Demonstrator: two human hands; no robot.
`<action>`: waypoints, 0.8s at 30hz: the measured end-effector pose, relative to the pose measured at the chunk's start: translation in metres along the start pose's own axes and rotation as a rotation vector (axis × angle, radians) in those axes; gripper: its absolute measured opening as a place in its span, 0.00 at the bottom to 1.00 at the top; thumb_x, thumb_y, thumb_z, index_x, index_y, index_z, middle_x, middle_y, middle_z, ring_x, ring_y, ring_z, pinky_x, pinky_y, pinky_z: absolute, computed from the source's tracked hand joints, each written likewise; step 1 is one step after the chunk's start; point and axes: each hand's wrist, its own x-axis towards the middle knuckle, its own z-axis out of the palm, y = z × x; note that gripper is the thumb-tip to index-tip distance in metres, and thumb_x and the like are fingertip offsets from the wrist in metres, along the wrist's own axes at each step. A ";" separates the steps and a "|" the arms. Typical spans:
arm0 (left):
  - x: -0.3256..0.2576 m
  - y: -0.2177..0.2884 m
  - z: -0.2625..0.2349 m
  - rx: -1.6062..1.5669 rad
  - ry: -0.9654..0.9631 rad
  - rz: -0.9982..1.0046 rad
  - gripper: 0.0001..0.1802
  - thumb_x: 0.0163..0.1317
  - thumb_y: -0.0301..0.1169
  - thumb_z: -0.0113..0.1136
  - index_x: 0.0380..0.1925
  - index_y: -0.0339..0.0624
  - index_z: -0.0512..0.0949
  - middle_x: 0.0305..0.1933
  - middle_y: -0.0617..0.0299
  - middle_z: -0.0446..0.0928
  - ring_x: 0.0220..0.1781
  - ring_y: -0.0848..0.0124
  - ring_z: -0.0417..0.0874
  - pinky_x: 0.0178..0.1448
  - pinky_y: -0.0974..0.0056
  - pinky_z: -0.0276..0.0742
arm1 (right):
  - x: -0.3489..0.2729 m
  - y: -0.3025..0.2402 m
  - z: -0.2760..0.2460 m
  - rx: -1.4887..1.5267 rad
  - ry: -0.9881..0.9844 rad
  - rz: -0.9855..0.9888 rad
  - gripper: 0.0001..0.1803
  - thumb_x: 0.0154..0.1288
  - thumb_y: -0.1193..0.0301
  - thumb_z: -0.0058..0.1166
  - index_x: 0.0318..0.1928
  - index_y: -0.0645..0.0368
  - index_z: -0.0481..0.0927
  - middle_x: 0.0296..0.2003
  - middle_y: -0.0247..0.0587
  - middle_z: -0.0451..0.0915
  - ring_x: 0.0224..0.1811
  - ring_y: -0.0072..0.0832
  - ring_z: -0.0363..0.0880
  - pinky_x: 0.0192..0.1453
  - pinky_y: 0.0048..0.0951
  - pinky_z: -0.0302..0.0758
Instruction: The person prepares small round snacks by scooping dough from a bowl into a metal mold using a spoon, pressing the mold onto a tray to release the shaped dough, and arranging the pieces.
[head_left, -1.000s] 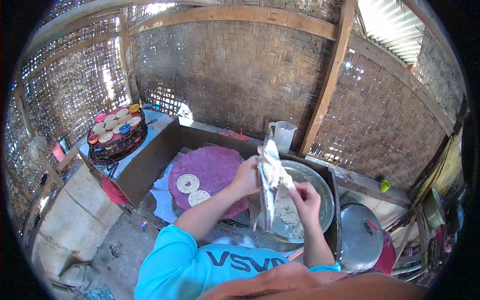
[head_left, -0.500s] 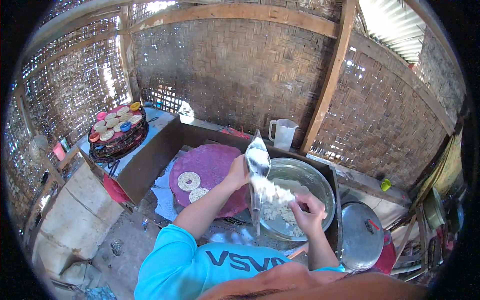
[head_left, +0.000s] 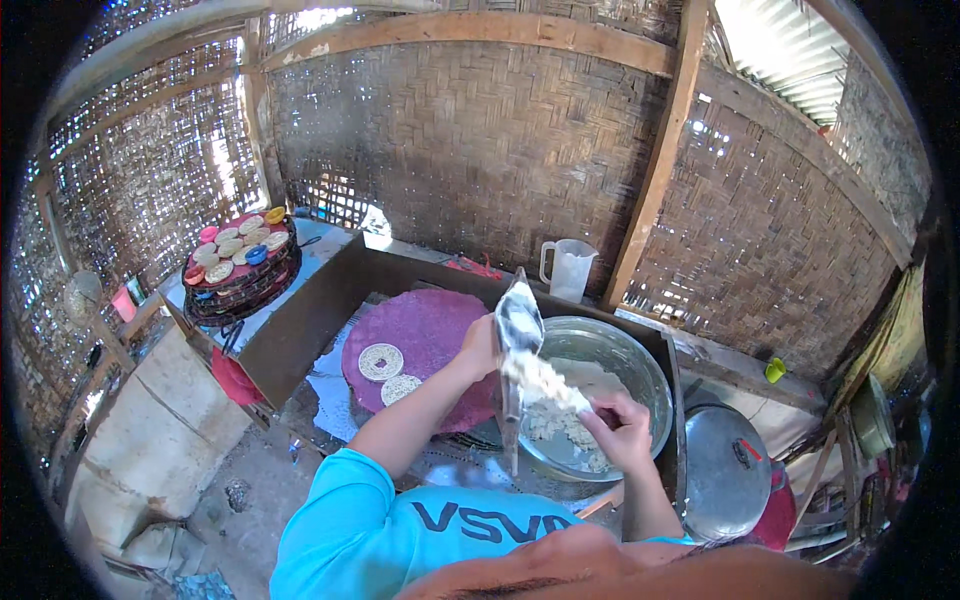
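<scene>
My left hand is closed around a long upright piece with a pointed, silvery, bag-like top; its exact kind I cannot make out. Between it and my right hand stretches a clump of whitish, crumbly dough. My right hand pinches a small white piece at the near end of that clump; whether this is a spoon or spatula is hidden by the dough. Below lies a wide metal basin with more pale dough inside. Left of my left hand is a round purple cloth bearing two white lacy rounds.
A dark low-walled box encloses the basin and cloth. Behind stands a clear plastic jug. A stack of trays with white rounds and coloured moulds is at far left. A lidded metal pot stands at right.
The dough clump sags slightly lower between my hands, and my right hand has shifted a little down. My left hand stays nearly in place. The whole view shifts slightly.
</scene>
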 end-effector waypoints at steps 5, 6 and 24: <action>-0.001 0.001 0.018 0.133 -0.098 0.053 0.10 0.53 0.25 0.47 0.35 0.37 0.74 0.30 0.61 0.75 0.31 0.74 0.74 0.38 0.65 0.72 | 0.026 0.030 -0.017 -0.072 0.242 0.178 0.08 0.49 0.73 0.59 0.29 0.63 0.77 0.17 0.30 0.73 0.20 0.14 0.68 0.25 0.17 0.66; -0.001 0.000 0.021 0.290 -0.102 0.196 0.11 0.55 0.28 0.46 0.36 0.38 0.74 0.30 0.60 0.75 0.31 0.73 0.75 0.38 0.64 0.73 | 0.030 0.036 -0.013 -0.102 0.266 0.157 0.08 0.50 0.72 0.59 0.30 0.63 0.77 0.17 0.31 0.73 0.19 0.14 0.67 0.24 0.17 0.66; -0.049 0.059 -0.009 -0.301 -0.103 0.311 0.20 0.41 0.22 0.60 0.39 0.39 0.70 0.38 0.60 0.70 0.38 0.68 0.75 0.53 0.51 0.66 | -0.018 0.028 0.051 0.946 -0.379 0.321 0.43 0.56 0.37 0.30 0.60 0.58 0.57 0.53 0.46 0.65 0.58 0.39 0.60 0.54 0.40 0.64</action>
